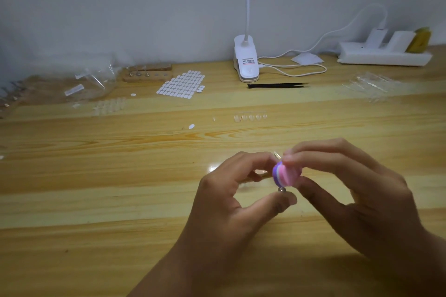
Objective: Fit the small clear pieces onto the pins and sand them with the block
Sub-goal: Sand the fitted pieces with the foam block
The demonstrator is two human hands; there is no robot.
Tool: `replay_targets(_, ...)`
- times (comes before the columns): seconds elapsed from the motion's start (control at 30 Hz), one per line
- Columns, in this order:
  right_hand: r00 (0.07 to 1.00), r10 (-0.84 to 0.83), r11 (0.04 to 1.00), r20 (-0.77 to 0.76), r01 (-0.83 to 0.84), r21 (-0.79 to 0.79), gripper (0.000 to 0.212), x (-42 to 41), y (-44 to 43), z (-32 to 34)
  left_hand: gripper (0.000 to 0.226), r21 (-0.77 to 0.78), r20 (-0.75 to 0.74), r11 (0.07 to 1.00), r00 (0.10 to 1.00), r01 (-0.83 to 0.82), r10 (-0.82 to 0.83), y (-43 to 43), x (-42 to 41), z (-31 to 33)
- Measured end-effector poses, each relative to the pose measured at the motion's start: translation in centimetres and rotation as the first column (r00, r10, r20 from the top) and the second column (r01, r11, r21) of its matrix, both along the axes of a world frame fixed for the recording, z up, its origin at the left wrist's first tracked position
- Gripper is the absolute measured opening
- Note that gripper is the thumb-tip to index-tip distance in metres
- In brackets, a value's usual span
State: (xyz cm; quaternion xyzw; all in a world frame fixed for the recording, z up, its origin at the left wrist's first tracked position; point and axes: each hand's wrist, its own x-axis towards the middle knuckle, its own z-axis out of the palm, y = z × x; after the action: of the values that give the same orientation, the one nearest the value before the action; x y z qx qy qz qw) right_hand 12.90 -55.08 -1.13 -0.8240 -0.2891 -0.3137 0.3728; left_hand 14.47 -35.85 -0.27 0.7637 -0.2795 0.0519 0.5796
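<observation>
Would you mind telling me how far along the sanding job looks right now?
Nothing plainly finished: the pins in the wooden holder are too small to judge. In hand: the left hand pinches a pin while the right hand holds the pink-and-purple block against it. Left: a row of clear pieces and a larger batch lie loose on the table, not yet fitted.

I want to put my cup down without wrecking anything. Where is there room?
Bare table lies left of the left hand, in front of the plastic bags. More lies right of the right hand, in front of the clear strips. The back edge is crowded: sticker sheet, lamp base, tweezers, power strip.
</observation>
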Motion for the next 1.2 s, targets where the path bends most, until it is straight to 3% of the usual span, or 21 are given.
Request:
replay_targets(0.13,0.997,-0.071,0.997,-0.011,0.071,-0.014,0.028,0.3,-0.6,0.4,0.026,-0.052,-0.027,0.999,0.999,0.015,-0.016,0.0,0.1,-0.1)
replay_targets(0.23,0.999,0.012,0.989,-0.030,-0.008,0.148,0.025,-0.5,0.3,0.4,0.028,-0.109,-0.058,0.994,0.998,0.034,-0.040,-0.1,0.2,-0.1)
replay_targets(0.37,1.000,0.004,0.998,0.000,-0.004,0.070,0.023,-0.4,0.4,0.3,0.026,-0.150,-0.082,0.988,0.995,0.043,-0.056,-0.1,0.2,-0.2)
replay_targets(0.5,1.000,0.026,0.981,0.007,-0.027,0.190,0.022,-0.7,0.7,0.4,0.026,-0.184,-0.108,0.981,0.991,0.062,-0.083,-0.2,0.2,-0.1)
replay_targets(0.63,0.999,-0.047,0.997,0.004,0.047,0.067,0.022,-0.3,0.5,0.1,0.023,-0.234,-0.157,0.969,0.980,0.082,-0.121,-0.2,0.2,-0.1)
replay_targets(0.77,0.998,-0.027,0.986,0.051,0.018,0.167,0.026,-0.8,0.9,0.3,0.025,-0.232,-0.163,0.967,0.976,0.104,-0.144,-0.3,0.1,0.0)
replay_targets(0.9,0.997,-0.035,0.998,0.067,0.032,0.049,0.023,-0.5,0.4,-0.1,0.024,-0.250,-0.218,0.962,0.962,0.107,-0.164,-0.4,0.1,-0.3)
replay_targets(1.07,0.997,-0.029,0.993,0.074,0.021,0.115,0.025,-0.7,0.6,0.0,0.024,-0.294,-0.213,0.949,0.960,0.114,-0.181,-0.5,0.0,-0.2)
replay_targets(1.2,0.995,-0.087,0.996,0.045,0.086,0.032,0.024,-0.2,0.2,-0.1,0.024,-0.347,-0.231,0.930,0.951,0.118,-0.207,-0.3,0.0,-0.3)
